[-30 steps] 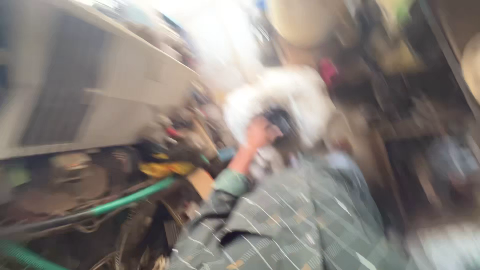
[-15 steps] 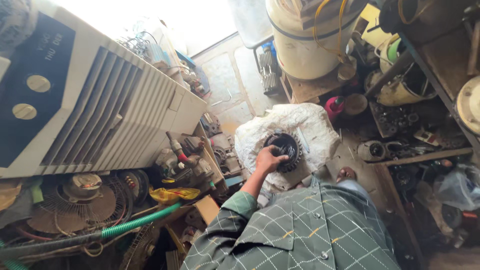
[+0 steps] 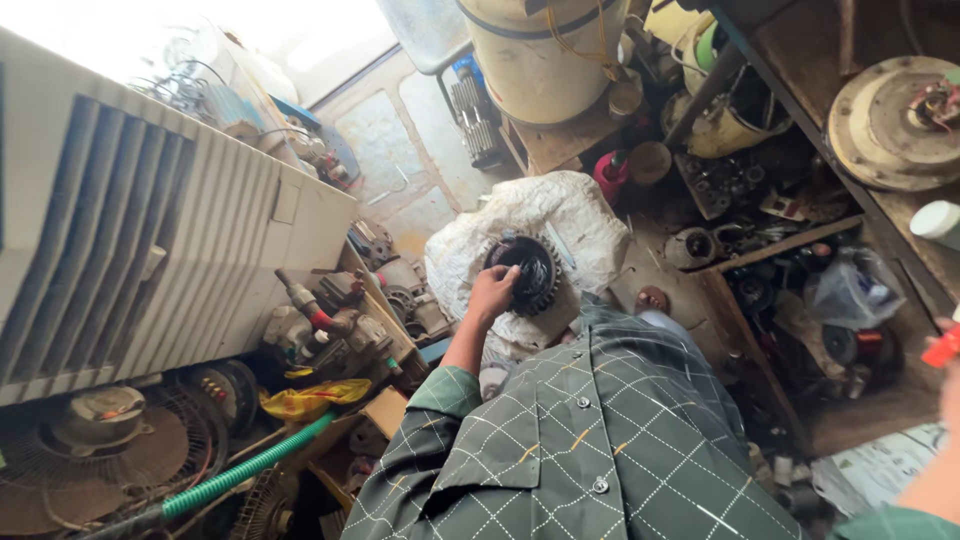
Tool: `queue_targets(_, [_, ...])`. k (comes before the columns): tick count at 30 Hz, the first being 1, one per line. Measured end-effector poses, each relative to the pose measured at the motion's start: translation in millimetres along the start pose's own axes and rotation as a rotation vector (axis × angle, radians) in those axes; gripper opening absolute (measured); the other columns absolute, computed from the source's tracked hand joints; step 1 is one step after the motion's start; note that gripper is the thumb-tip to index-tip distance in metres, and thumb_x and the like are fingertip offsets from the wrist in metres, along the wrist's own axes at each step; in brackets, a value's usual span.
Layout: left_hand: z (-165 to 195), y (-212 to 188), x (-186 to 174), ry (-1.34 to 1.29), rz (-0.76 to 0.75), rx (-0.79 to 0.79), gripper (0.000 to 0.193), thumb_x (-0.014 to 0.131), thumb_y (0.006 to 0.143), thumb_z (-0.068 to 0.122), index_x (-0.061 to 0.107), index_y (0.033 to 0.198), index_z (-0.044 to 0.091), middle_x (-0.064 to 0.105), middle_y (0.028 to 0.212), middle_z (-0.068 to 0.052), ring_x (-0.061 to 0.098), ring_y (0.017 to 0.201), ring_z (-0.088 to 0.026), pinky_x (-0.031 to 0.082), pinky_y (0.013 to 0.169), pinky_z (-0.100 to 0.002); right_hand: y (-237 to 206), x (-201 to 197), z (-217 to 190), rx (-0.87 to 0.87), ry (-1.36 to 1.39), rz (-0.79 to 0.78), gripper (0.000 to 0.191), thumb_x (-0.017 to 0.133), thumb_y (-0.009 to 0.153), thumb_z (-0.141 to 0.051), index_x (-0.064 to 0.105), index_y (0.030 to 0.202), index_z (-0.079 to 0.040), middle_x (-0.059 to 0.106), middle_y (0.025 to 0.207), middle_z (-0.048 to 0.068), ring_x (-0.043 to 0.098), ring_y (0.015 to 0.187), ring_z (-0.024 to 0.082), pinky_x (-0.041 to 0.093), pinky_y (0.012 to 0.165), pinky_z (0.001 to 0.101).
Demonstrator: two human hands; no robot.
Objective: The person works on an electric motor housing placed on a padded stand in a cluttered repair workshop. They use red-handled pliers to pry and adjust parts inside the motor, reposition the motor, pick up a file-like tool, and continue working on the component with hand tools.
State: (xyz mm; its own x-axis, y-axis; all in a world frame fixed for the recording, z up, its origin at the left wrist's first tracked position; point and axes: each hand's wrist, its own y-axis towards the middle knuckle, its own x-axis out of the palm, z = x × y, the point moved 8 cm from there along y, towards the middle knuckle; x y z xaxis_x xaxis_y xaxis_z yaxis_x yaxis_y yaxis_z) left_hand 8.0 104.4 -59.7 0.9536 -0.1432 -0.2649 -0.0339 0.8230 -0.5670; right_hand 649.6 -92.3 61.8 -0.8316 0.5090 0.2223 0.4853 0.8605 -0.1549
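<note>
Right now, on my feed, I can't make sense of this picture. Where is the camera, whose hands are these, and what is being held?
There is one view, from a camera worn on the person's head, looking down over their green checked shirt. No machine is involved, only two bare hands. The left hand reaches forward and has its grip on a dark gear, which lies on a white sack on the cluttered workshop floor. The right hand shows only at the right edge, by a small red thing; whether it holds it is unclear. A white louvred cabinet stands at left, a green hose below it, and a cream drum at the top.

white sack (image 3: pixel 560 215) under gear, clear bag (image 3: pixel 850 290)
</note>
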Motion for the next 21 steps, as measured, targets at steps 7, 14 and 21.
queue_targets(7, [14,9,0,0.435,0.160,0.288,0.047,0.061,0.096,0.048,0.076,0.098,0.004,0.073,0.093,-0.020,0.069,0.089,-0.038,0.052,0.080,-0.048,21,144,37,0.015,-0.096,-0.086,0.038,0.064,0.100,0.004,0.054,0.136,-0.003,0.065,0.118,0.012,0.068,0.100,0.028,0.057,0.090,0.0457])
queue_targets(14, [-25,8,-1,0.047,-0.002,0.128,0.036,0.062,0.090,0.036,0.075,0.102,0.005,0.076,0.093,-0.017,0.075,0.084,-0.034,0.057,0.077,-0.042,-30,354,129,0.346,-0.333,-0.682,0.024,0.060,0.101,0.005,0.060,0.125,0.004,0.070,0.116,0.015,0.072,0.109,0.027,0.058,0.097,0.0444])
queue_targets(21, [-15,-24,0,0.170,0.152,0.352,0.032,0.062,0.094,0.032,0.072,0.103,0.003,0.072,0.103,-0.020,0.068,0.099,-0.037,0.052,0.087,-0.042,-93,398,186,0.883,-0.596,-0.943,0.040,0.060,0.095,-0.013,0.055,0.135,-0.012,0.070,0.118,0.002,0.069,0.107,0.014,0.056,0.077,0.0343])
